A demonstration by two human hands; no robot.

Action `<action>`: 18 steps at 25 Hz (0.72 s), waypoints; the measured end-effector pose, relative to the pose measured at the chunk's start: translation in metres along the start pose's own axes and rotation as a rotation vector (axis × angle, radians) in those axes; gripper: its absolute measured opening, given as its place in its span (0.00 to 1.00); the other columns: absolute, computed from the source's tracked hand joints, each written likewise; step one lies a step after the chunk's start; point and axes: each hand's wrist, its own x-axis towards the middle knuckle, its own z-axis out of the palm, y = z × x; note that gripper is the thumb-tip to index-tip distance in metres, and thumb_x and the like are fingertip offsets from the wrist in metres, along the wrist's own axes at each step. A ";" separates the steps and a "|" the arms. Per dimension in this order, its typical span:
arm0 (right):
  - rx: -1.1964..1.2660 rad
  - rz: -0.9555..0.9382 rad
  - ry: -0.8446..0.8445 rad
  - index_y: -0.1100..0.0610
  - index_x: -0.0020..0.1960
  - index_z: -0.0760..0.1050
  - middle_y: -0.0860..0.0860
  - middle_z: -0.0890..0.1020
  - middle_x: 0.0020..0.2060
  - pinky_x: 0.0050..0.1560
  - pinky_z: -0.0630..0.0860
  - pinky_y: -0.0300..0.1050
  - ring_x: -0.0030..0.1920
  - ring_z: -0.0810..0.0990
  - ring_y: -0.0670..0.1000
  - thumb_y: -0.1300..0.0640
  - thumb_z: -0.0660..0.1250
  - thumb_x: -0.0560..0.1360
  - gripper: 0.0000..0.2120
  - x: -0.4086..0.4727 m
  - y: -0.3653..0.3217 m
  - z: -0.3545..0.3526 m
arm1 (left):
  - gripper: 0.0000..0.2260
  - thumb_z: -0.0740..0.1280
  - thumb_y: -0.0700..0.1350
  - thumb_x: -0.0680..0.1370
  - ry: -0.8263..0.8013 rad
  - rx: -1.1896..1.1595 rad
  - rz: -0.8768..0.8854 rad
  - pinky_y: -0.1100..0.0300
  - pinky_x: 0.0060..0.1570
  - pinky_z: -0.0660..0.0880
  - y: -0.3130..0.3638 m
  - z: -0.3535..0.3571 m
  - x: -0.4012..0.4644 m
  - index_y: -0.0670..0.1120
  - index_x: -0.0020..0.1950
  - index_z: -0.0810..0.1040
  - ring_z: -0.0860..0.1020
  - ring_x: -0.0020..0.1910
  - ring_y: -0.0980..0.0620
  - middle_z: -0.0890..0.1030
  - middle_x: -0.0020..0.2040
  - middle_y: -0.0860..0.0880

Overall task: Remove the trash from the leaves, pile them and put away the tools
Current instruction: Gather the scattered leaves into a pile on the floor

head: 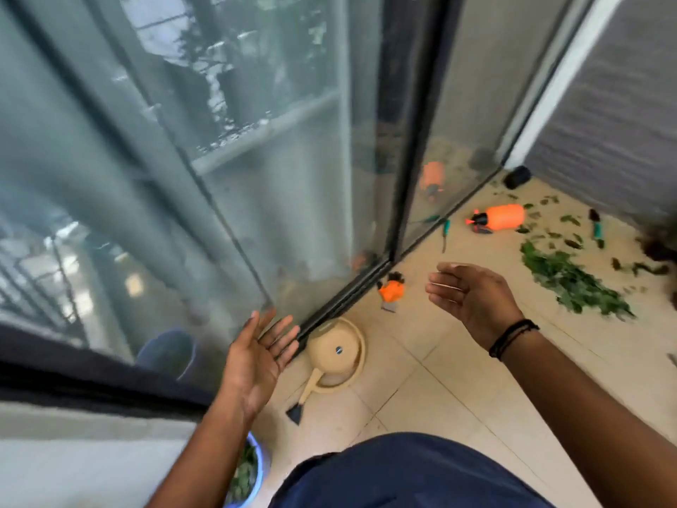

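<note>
Both held out empty above the beige tiled floor (458, 379), left hand (256, 357) and right hand (472, 298) spread, heap of green leaves (571, 284) lying well apart.

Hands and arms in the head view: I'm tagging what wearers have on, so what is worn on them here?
Both arms are bare, with no sleeves in view and no gloves. The right hand has a dark, thin-stranded bracelet around its wrist. The left hand and its wrist carry nothing visible.

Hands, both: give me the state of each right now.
Left hand: open, palm up, fingers straight, holding nothing.
Right hand: open, fingers relaxed, holding nothing.
</note>
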 end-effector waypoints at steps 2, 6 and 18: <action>0.116 -0.010 0.123 0.64 0.52 0.78 0.61 0.83 0.46 0.56 0.80 0.53 0.46 0.84 0.60 0.61 0.61 0.81 0.09 0.000 -0.018 -0.068 | 0.18 0.61 0.56 0.82 -0.107 0.064 -0.010 0.50 0.59 0.77 -0.021 0.086 0.016 0.47 0.67 0.75 0.80 0.63 0.43 0.80 0.66 0.40; 0.289 -0.002 0.317 0.64 0.53 0.78 0.60 0.83 0.44 0.55 0.80 0.53 0.46 0.84 0.60 0.60 0.61 0.81 0.09 -0.006 -0.032 -0.178 | 0.13 0.62 0.54 0.82 -0.300 0.154 -0.066 0.48 0.63 0.75 -0.084 0.221 0.021 0.47 0.56 0.80 0.83 0.59 0.44 0.83 0.62 0.41; 0.584 -0.046 0.629 0.64 0.50 0.78 0.58 0.83 0.41 0.48 0.81 0.50 0.44 0.85 0.58 0.61 0.62 0.80 0.08 0.025 -0.071 -0.368 | 0.16 0.61 0.51 0.83 -0.444 0.555 -0.287 0.49 0.62 0.75 -0.250 0.422 0.066 0.44 0.66 0.77 0.81 0.61 0.44 0.81 0.65 0.40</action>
